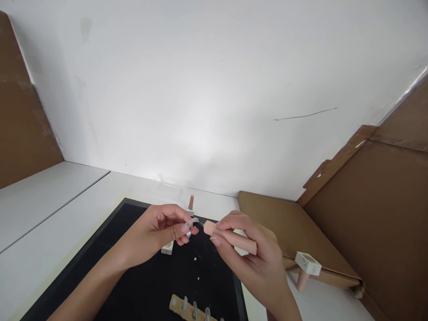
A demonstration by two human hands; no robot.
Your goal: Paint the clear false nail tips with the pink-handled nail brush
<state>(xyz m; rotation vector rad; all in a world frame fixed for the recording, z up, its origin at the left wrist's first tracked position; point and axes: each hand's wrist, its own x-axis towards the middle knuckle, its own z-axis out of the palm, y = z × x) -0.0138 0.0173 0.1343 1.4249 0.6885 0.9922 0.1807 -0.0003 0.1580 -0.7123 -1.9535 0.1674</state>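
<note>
My left hand (165,227) is closed in a pinch on a translucent false nail tip (191,222), held above the black mat (143,267). A pale pink, long-handled nail polish brush (234,239) is gripped in the fingers of my right hand (257,249). Its thin bristle end points left and lies at or very near the nail tip; I cannot tell whether they touch. Below, a tan strip (190,308) carries several upright clear nail tips. Partly behind my left hand sits a small whitish block (167,248).
At the back stands a pink tapered piece (191,202) by a white block. On the right, a white square block (308,263) tops a pink cylinder (302,281), beside a flat cardboard box (287,227). Small white flecks dot the mat. Cardboard panels flank the white wall (207,89).
</note>
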